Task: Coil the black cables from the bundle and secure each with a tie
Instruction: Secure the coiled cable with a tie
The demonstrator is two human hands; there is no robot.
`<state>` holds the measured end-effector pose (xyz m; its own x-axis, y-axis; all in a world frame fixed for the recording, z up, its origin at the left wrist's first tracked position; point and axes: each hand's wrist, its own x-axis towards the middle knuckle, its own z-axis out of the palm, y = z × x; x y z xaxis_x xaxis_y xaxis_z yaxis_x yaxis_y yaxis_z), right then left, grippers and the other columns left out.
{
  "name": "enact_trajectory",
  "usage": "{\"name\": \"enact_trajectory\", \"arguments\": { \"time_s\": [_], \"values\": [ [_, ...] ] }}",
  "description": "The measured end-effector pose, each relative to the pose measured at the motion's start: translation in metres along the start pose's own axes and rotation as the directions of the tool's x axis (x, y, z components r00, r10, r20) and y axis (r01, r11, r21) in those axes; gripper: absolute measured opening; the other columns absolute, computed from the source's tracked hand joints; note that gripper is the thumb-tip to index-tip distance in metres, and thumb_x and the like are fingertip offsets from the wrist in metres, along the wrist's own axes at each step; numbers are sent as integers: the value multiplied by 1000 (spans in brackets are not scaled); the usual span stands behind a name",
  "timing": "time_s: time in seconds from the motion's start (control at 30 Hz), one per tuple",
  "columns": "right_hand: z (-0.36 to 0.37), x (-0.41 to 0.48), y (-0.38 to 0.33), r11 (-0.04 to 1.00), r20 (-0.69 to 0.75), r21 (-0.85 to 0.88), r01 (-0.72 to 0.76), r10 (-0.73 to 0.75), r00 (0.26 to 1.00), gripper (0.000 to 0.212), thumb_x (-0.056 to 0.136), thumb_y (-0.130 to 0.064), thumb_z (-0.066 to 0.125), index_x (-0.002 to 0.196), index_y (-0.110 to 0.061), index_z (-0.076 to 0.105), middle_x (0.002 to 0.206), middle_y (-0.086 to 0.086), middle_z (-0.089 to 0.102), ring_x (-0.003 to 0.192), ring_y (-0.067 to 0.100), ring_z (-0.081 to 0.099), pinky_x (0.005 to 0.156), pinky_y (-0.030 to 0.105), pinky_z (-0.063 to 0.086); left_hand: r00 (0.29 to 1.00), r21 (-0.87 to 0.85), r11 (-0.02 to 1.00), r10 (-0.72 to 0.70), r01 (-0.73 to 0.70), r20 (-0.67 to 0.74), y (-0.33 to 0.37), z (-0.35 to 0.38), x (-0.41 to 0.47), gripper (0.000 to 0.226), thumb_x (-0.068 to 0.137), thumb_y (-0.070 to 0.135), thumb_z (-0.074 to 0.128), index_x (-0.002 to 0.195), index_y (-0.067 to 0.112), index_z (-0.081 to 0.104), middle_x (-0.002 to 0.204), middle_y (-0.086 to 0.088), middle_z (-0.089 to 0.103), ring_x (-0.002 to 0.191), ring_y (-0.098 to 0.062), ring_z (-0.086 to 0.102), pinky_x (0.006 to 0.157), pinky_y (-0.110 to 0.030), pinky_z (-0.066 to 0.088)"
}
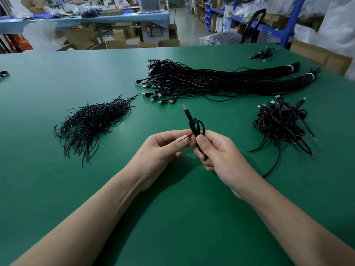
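Gripping coiled cable (pixel 196 127), lower loops hidden

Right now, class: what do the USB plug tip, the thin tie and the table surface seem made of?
USB plug tip: probably bare metal, silvery-grey against its black body. Tie: perhaps plastic-coated wire; thin, black, juts out straight. Table surface: matte green mat, maybe rubber or vinyl; soft sheen.

matt green table mat (pixel 57 189), glossy black cables (pixel 221 81)
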<state>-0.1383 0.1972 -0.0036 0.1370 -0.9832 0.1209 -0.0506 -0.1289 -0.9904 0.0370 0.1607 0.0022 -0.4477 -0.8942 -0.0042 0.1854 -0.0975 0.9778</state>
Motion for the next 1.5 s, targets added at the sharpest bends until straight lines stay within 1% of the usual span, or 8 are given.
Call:
{"name": "enact_trajectory", "arguments": {
  "time_s": [0.27, 0.5, 0.67, 0.83, 0.93, 1.17, 1.37, 1.5],
  "values": [
    [2, -2, -2, 993, 47, -100, 65, -61, 997, 27, 108, -26, 43, 97, -27, 68, 64, -10, 47, 50, 1, 33, 49, 15, 29, 1000, -5, 1000, 12, -12, -10, 0, -6, 3, 21, 83, 19, 71, 100, 13, 81, 93, -5, 76, 88, -16, 66, 88, -28, 50],
    [2, -5, -3, 940, -6, -332, 80, -87, 996, 28, 107, -32, 44, 104, -14, 66, 66, -11, 48, 59, 12, 38, 57, 37, 33, 1000, -51, 999, -15, 15, -1, -1, -4, 1, 15, 80, 14, 72, 92, 10, 81, 103, -9, 77, 92, -19, 71, 91, -28, 57],
    [6, -7, -7, 912, -21, -406, 62, -78, 997, 30, 106, -35, 46, 92, -15, 63, 64, -10, 48, 55, 7, 38, 53, 29, 32, 999, -70, 997, -40, 42, 22, 1, -5, 1, 5, 77, 15, 75, 77, 19, 78, 91, -3, 76, 81, -13, 71, 81, -23, 57],
    [10, -11, -11, 826, -64, -561, 54, -109, 992, 26, 105, -36, 47, 80, -37, 54, 62, -12, 49, 54, 6, 42, 52, 26, 31, 997, -154, 987, -44, 52, 56, 2, -6, 3, 32, 76, 6, 78, 106, 12, 70, 106, -14, 76, 88, -18, 72, 82, -24, 57],
    [13, -13, -14, 787, -82, -616, 37, -111, 990, 22, 105, -33, 45, 98, -25, 64, 73, -11, 56, 65, 9, 48, 59, 33, 38, 998, -184, 982, -39, 47, 43, 1, -4, 4, 32, 77, -1, 73, 106, 11, 67, 100, -10, 76, 95, -17, 73, 80, -21, 56],
    [14, -10, -15, 838, -94, -533, -117, 80, 992, 19, 106, -21, 45, 111, -18, 63, 99, -4, 68, 89, 15, 61, 80, 34, 49, 999, -94, 995, 25, -22, 24, -2, 2, 3, 38, 73, -4, 76, 110, 3, 69, 100, -18, 65, 98, -21, 67, 94, -24, 52],
    [1, -4, -9, 937, 4, -333, -109, 117, 993, 22, 103, -11, 48, 97, -16, 68, 72, -9, 58, 63, 10, 44, 62, 37, 37, 995, -75, 993, 94, -96, -29, -6, 11, 1, 36, 75, -1, 79, 110, 4, 71, 101, -14, 75, 83, -24, 70, 80, -29, 56],
    [-4, -3, -12, 986, 79, -124, -113, 123, 989, 27, 104, -8, 51, 85, -17, 67, 66, -10, 58, 49, -1, 37, 49, 13, 32, 991, -77, 988, 133, -134, -23, -7, 15, 0, 32, 80, -1, 74, 111, 4, 71, 99, -13, 74, 73, -22, 67, 74, -29, 55]
  ]
}}
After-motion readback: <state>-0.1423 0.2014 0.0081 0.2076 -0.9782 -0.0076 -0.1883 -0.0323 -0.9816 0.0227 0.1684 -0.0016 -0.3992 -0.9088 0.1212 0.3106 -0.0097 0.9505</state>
